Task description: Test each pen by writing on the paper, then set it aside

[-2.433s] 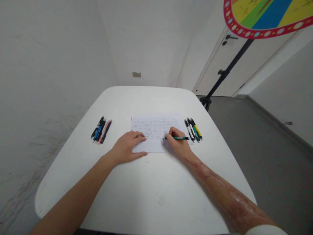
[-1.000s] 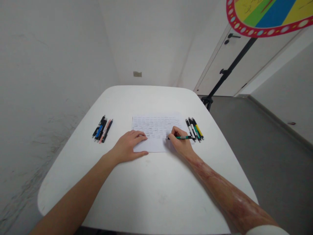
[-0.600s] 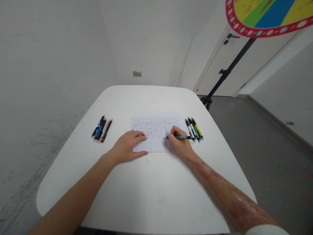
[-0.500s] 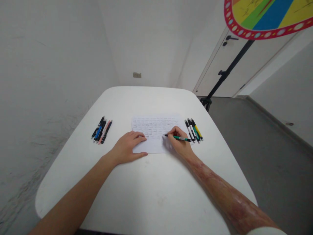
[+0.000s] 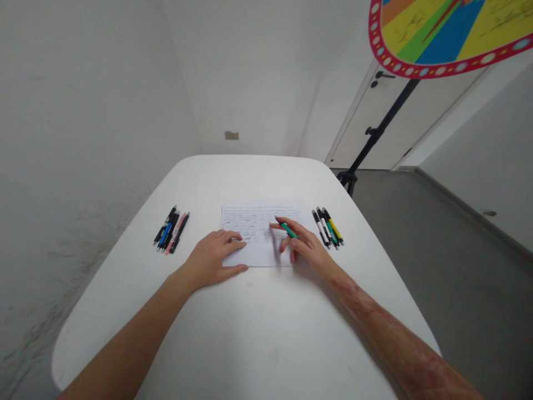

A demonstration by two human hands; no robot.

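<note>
A white sheet of paper (image 5: 258, 222) covered in handwritten lines lies in the middle of a white table (image 5: 258, 322). My left hand (image 5: 212, 258) rests flat on the sheet's lower left corner, fingers spread. My right hand (image 5: 302, 244) hovers over the sheet's right part with a green pen (image 5: 286, 229) between its fingers. The pen is lifted off the paper and points up and left. The other fingers of that hand are loosely stretched.
Several pens (image 5: 170, 230) in black, blue and pink lie in a bunch left of the sheet. Several more pens (image 5: 328, 226) lie right of it. A colourful wheel (image 5: 441, 33) on a black stand (image 5: 375, 136) rises beyond the table's right corner, near a door.
My right hand has stopped writing: it lifted the pen's tip from the paper and turned the pen so that it points away. The camera tilted a little. My left hand stayed put.
</note>
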